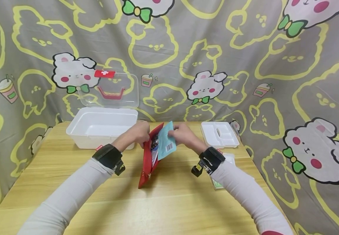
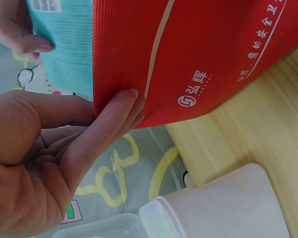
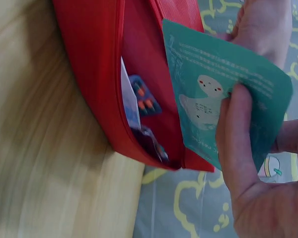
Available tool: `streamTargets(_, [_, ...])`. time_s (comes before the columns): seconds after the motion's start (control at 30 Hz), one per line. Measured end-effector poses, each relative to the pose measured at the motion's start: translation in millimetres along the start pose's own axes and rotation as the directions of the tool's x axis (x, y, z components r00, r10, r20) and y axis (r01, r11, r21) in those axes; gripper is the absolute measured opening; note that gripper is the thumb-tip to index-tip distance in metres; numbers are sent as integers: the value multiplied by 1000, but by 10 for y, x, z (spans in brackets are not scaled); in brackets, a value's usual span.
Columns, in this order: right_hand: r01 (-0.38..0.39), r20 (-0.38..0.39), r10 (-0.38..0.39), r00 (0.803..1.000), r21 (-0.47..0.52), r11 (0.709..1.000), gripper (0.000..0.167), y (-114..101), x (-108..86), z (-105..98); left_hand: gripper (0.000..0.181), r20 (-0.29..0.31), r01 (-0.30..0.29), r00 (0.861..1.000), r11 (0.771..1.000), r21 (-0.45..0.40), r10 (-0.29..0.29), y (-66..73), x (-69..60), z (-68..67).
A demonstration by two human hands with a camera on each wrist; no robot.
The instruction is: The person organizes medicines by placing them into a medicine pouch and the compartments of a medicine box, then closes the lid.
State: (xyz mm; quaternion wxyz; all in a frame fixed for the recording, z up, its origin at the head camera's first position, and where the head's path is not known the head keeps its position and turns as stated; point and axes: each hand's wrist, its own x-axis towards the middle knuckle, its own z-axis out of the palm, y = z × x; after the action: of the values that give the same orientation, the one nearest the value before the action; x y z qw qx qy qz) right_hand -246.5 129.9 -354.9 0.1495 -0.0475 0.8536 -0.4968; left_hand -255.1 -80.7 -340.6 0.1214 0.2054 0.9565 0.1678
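Upright above the table, a red zip pouch (image 1: 147, 160) gapes at the top, and my left hand (image 1: 140, 132) grips its far upper edge. White lettering marks the pouch's outer side in the left wrist view. My right hand (image 1: 183, 134) pinches a flat teal packet (image 1: 165, 143) between thumb and fingers at the pouch's mouth. A barcode shows on one face of the packet, a white cartoon figure on the other. Inside the pouch, the right wrist view shows a dark card with orange spots (image 3: 145, 99) and a white item (image 3: 129, 99), both partly hidden.
At the back left stands a white box (image 1: 90, 141), its clear lid (image 1: 128, 89) with a red handle raised behind it. A white divided tray (image 1: 230, 142) lies at the back right. My right forearm partly covers a flat case (image 1: 217, 184). A patterned curtain borders the wooden table (image 1: 122, 209).
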Motion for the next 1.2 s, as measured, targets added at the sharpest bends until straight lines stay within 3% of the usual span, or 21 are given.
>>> streamTargets(0.13, [5,45,-6,999,21,1000,21,25,13,87,32,-1,-2,1000,1000,13,2,4,-3,3])
streamTargets(0.4, [-37,93,26,995,125,991,23,97,82,297,40,1,3,1000,1000,3,-3,0,-4,-9])
streamTargets(0.93, [-31,184,18,983,66,997,27,142,175,582,38,5,-7,1000,1000,-13,7,-21,15,-3])
streamTargets(1.2, [-68,211,54,976,57,996,6,148,209,680,34,8,-2,1000,1000,-18,2,-33,23,-3])
